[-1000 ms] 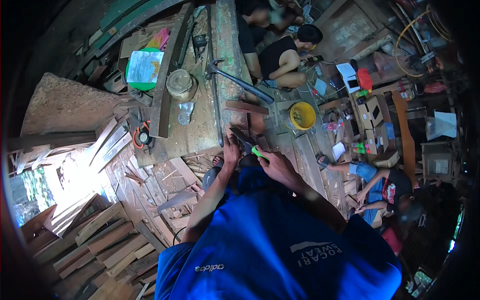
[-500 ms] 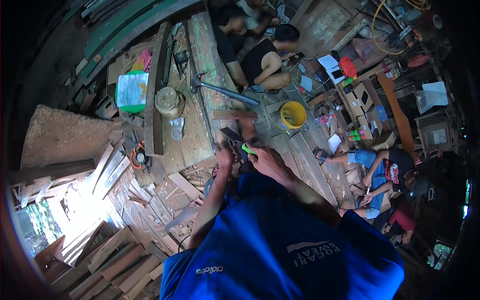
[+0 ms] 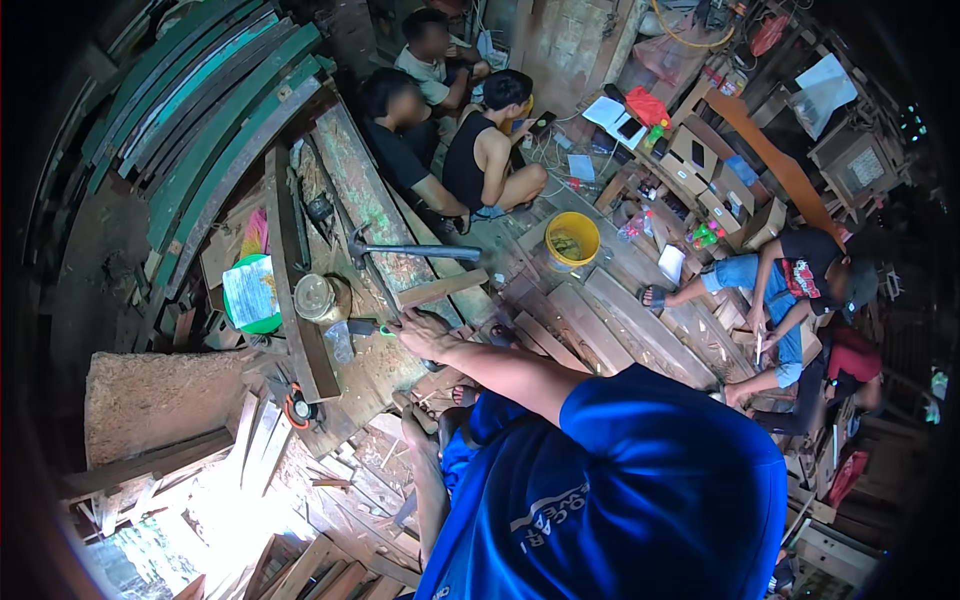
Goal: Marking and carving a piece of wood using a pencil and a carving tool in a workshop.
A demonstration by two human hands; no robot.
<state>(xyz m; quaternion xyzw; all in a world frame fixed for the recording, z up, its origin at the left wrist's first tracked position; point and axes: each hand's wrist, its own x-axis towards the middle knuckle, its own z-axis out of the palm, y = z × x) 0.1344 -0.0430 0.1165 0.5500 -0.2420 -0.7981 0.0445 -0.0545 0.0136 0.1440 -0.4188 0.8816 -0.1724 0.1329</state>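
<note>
My right hand (image 3: 424, 337) reaches over the bench, its fingers closed at the green end of a green-handled tool (image 3: 384, 329). The tool's dark, flat part points left and lies close to the bench top. My left hand (image 3: 412, 411) is lower, off the bench's near edge and close to my body; its fingers are too small and shaded to read. A claw hammer (image 3: 415, 251) with a dark handle lies across the bench beyond my right hand. Between them is a short wooden strip (image 3: 442, 288).
On the bench (image 3: 375, 375) stand a lidded tub (image 3: 318, 298) and a long upright board (image 3: 290, 270). Orange-handled pliers (image 3: 298, 408) lie near its corner. A yellow bucket (image 3: 571, 242) stands on the plank floor. Several people sit nearby; wood scraps litter the floor.
My right hand has moved left across the bench with the green-handled tool. My left hand has dropped back toward my body, away from the tool. The whole view has shifted and turned.
</note>
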